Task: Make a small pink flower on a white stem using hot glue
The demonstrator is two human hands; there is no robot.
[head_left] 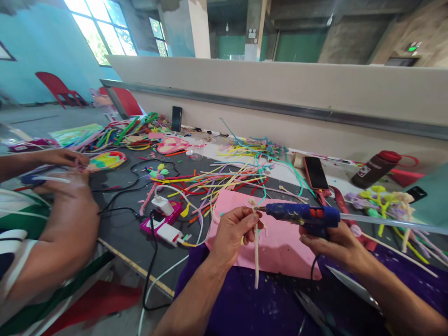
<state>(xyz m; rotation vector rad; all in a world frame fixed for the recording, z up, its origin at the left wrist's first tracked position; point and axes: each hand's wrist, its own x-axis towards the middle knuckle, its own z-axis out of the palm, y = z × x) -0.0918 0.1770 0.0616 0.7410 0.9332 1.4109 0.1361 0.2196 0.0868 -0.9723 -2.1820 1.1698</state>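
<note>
Between the thumb and fingers of my left hand (234,233) is a cream pipe cleaner stem (256,263), hanging down with a small tuft at its top. My right hand (336,245) grips a blue hot glue gun (297,213) by its handle. The gun's nozzle points left and meets the stem just by my left fingertips; whether it touches cannot be made out. A long clear glue stick (388,222) extends from the back of the gun. Beneath both hands lies a pink sheet (280,256) on dark purple cloth.
Pliers (311,310) and a scissors-like blade (352,284) lie near my right forearm. A magenta power strip (163,221) with cords sits left. Loose pipe cleaners (210,182) spread ahead. A phone (315,172) and bottle (376,169) stand right. A co-worker's arm (59,228) is at left.
</note>
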